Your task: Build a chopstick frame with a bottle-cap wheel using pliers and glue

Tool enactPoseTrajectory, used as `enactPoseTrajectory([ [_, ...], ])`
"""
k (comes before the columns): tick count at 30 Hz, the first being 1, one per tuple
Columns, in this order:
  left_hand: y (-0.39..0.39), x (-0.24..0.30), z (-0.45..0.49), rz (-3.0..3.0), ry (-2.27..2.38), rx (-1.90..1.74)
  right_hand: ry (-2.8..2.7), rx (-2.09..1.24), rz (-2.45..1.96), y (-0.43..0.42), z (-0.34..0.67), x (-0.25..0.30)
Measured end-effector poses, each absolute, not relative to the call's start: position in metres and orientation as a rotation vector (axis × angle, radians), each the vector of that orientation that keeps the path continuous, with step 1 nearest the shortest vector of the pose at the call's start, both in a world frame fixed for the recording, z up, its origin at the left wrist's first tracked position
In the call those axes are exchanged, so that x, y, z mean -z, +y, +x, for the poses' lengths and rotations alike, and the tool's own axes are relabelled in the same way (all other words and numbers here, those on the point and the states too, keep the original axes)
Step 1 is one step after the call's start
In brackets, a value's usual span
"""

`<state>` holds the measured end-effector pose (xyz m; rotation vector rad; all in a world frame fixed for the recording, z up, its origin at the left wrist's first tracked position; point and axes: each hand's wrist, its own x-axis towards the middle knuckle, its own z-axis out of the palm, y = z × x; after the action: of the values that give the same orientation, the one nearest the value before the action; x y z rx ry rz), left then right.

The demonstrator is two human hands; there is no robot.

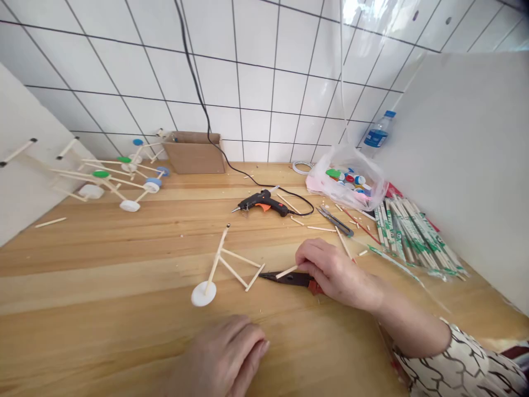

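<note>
My right hand (330,271) rests on the wooden table (103,286), fingers pinched on a short wooden stick (286,272). The hand lies over the handles of dark pliers (285,278) whose jaws point left. Just left of them a small frame of wooden sticks (231,262) lies on the table, with a white bottle cap (203,294) at its lower end. My left hand (225,358) lies near the front edge, fingers curled and together, with nothing visible in it.
A black and orange glue gun (264,203) lies mid-table, its cord running up the tiled wall. Scissors (335,221), loose sticks, packs of chopsticks (409,231) and a bag of bottle caps (351,179) sit right. Finished stick-and-cap models (119,179) and a cardboard box (194,153) stand back left.
</note>
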<state>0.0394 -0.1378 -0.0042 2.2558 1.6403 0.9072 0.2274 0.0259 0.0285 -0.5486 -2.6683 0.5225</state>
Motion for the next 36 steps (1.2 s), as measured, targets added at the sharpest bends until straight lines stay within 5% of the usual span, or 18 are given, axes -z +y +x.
enactPoseTrajectory([
  [12,-0.138,0.003,0.034,2.388,1.543,-0.828,-2.943,-0.257,-0.507,0.010,0.189,-0.040],
  [36,-0.137,0.007,0.034,2.524,1.521,-0.802,-2.865,-0.407,-0.353,0.020,0.173,-0.013],
])
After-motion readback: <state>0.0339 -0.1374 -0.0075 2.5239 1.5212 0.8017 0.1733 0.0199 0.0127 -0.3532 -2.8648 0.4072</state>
